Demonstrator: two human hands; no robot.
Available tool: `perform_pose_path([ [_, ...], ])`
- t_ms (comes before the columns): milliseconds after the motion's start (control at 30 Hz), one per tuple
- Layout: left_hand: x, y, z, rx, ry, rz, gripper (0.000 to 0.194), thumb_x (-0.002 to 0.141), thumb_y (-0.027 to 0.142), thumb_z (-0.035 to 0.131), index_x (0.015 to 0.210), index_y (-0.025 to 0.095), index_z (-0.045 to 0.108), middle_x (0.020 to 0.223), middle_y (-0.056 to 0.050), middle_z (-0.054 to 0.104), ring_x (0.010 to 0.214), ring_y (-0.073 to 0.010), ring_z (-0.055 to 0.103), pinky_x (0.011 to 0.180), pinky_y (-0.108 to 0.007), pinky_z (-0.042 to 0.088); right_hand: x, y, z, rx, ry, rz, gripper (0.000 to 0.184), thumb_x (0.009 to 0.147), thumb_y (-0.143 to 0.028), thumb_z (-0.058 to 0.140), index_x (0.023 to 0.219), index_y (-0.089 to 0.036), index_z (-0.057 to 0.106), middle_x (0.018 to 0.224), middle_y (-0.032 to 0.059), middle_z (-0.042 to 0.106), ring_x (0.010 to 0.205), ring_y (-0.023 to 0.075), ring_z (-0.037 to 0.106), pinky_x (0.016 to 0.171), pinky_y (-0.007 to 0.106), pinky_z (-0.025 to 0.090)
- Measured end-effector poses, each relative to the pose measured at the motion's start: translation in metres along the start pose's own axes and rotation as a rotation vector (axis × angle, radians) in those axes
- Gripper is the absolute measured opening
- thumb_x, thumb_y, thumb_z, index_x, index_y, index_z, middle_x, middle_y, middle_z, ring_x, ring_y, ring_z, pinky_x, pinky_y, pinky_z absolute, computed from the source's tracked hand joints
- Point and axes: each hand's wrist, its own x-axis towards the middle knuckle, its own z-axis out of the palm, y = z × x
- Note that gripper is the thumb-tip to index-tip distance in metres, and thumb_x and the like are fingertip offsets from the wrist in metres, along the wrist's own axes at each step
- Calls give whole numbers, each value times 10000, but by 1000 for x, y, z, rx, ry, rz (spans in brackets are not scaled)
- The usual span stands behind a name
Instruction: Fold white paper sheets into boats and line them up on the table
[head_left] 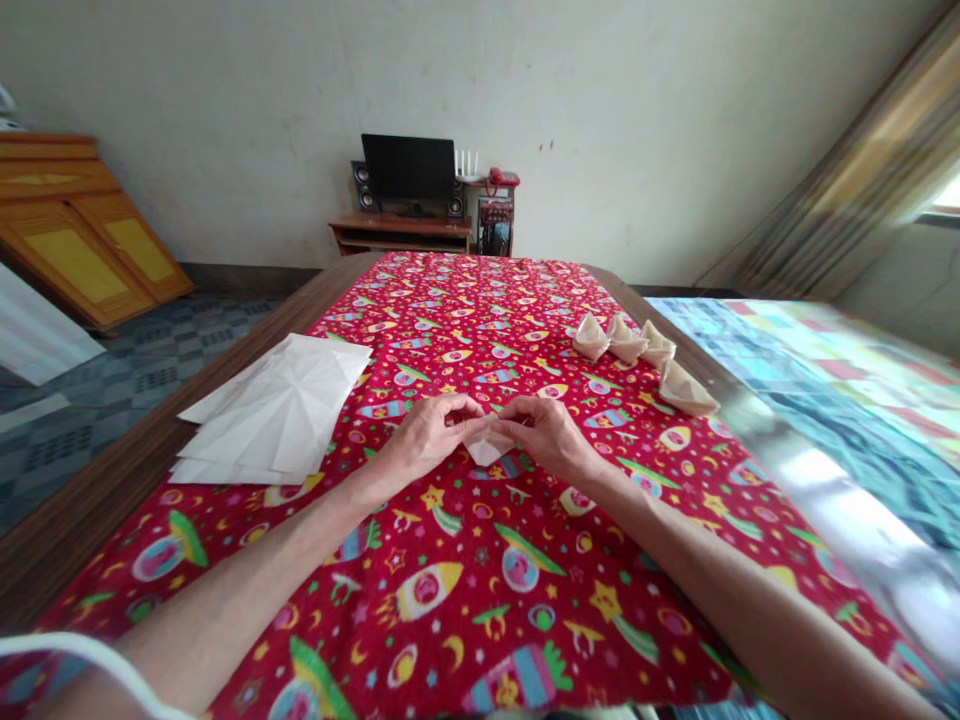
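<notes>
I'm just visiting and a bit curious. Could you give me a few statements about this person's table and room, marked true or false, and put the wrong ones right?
1. The left hand and right hand both hold a small folded white paper piece. True.
2. A flat stack of creased white paper sheets lies to the right of both hands. False: it lies to their left.
3. Four boat-shaped, off-white folded paper pieces sit near the right edge of the red, rocket-patterned cloth. True.
4. The black flat screen shows a bright picture. False: it is dark.
5. The brown wooden table shows along the cloth's left side. True.
</notes>
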Motion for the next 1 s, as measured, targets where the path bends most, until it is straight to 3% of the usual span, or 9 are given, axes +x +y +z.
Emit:
perform_pose_path([
  [133,-1,10,-5,10,62,-26,156,761,335,640,747,187,689,796,-12,664,742,-154,601,683,-248,448,0,-1,-3,22,9,-30,204,774,-343,639,698,-158,677,602,-20,622,539,83,499,511,185,360],
  [333,-5,20,-9,-170,122,-159,192,736,362,646,691,177,676,741,-3,641,728,-153,590,678,-255,446,1,-3,-5,13,51,-47,220,788,-359,628,716,-161,688,636,-1,647,561,99,529,527,201,372],
  [567,-6,8,-7,-296,204,-238,238,731,399,648,781,167,663,737,-3,666,668,-140,594,630,-237,460,2,-2,-11,-8,105,-55,191,805,-306,602,709,-159,677,656,8,660,578,110,550,550,212,393],
  [733,-6,-2,-12,-113,203,-165,256,802,416,566,820,168,624,781,-4,666,677,-143,602,629,-230,468,1,0,-17,-127,176,-63,138,805,-249,591,718,-168,661,671,2,660,586,106,551,576,210,394],
  [1000,-7,-11,-20,190,206,4,149,846,282,495,813,167,584,795,-29,652,742,-167,606,718,-272,460,3,19,-26,-256,241,-153,117,826,-229,556,753,-174,629,705,7,654,613,117,561,597,212,395],
])
